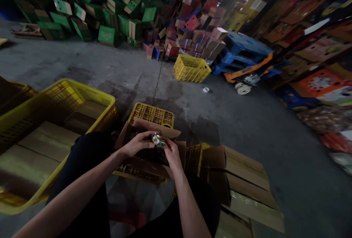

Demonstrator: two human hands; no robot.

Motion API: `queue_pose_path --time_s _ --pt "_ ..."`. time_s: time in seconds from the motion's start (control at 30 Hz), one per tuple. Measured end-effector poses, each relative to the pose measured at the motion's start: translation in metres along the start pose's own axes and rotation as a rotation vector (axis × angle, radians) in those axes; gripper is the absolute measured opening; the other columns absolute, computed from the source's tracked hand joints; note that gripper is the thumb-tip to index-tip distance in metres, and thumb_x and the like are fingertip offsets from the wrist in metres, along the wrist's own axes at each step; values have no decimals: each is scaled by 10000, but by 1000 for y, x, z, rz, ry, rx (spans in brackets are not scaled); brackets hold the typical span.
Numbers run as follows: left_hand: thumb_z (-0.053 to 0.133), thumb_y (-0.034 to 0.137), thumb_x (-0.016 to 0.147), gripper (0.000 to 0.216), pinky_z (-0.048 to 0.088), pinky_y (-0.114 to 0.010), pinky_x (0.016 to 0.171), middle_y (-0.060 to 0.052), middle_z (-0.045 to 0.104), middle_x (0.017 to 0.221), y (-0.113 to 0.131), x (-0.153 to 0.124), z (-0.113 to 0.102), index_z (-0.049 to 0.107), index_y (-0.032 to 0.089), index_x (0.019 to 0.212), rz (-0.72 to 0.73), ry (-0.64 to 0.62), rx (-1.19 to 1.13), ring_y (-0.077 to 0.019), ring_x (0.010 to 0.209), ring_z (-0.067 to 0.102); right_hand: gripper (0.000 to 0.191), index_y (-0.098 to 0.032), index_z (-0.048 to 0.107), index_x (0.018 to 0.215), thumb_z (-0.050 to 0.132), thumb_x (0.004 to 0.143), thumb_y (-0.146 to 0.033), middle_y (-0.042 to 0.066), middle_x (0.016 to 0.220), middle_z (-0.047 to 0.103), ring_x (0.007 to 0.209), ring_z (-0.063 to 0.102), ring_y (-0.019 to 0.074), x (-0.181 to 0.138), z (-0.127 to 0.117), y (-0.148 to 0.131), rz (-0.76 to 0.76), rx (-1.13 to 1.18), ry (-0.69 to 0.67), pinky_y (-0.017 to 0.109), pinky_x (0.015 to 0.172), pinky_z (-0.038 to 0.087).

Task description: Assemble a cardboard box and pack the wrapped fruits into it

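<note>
Between both hands is a small, shiny, clear-wrapped packet point(158, 140) with something pale and yellowish in it; I cannot make out its contents. My left hand point(139, 143) pinches the packet from the left side. From the right, the fingers of my right hand point(172, 152) close on its other edge. Both hands are above an open cardboard box point(165, 132) with its flaps spread. Dark contents show inside the box, too dim to name. Beneath the box, a yellow plastic crate point(151, 113) shows at the back and front.
A large yellow basket point(95, 96) with cardboard boxes point(49, 139) stands at left. More cardboard boxes point(247, 183) are stacked at right. Farther off are a yellow crate point(191, 69), a white roll point(206, 90), blue pallets point(239, 49), an orange pallet jack point(247, 71) and piled green boxes point(106, 35).
</note>
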State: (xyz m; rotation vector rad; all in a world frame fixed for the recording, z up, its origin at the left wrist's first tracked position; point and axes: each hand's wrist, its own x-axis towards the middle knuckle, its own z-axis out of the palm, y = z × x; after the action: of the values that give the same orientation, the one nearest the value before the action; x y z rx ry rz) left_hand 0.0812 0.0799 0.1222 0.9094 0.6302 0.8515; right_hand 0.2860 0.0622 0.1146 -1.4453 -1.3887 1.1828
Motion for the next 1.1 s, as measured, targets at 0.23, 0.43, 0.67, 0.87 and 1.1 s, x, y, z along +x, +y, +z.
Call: queue_pose_path --time_s 0.23,0.43,0.67,0.87,1.1 --pt "844 330 729 513 491 -353 906 -82 733 1085 -3 3 -1 691 165 1190 33 105 211 -249 984 660 220 -221 712 959 585 860 -370 34 930 762 898 689 241 1 -1 1 7 -110 77 328 842 522" --pt "860 361 706 441 504 -332 848 -78 739 1011 -8 7 -6 720 152 1067 61 178 371 -246 932 668 423 -256 728 1110 495 948 -570 67 1156 743 1095 671 261 -3 -3 -13 73 11 130 358 941 520" --pt "819 442 757 454 501 -345 874 -93 751 1062 -1 3 -2 748 146 1093 7 150 409 -282 990 672 459 -229 740 1113 721 801 -565 73 1099 756 988 706 268 -5 -3 -20 82 78 31 375 870 570" --pt "706 498 867 546 510 -358 899 -117 669 1304 7 -3 4 656 197 1320 -88 66 178 -296 1143 626 470 -214 729 979 759 718 -603 57 958 763 875 711 263 -2 -3 -1 240 310 217 343 685 596" --pt "713 506 852 595 538 -388 870 -132 684 1247 0 -1 -4 620 203 1355 -119 96 65 -273 1042 672 467 -213 719 985 715 738 -609 69 980 763 837 703 252 2 -6 6 238 290 249 320 629 577"
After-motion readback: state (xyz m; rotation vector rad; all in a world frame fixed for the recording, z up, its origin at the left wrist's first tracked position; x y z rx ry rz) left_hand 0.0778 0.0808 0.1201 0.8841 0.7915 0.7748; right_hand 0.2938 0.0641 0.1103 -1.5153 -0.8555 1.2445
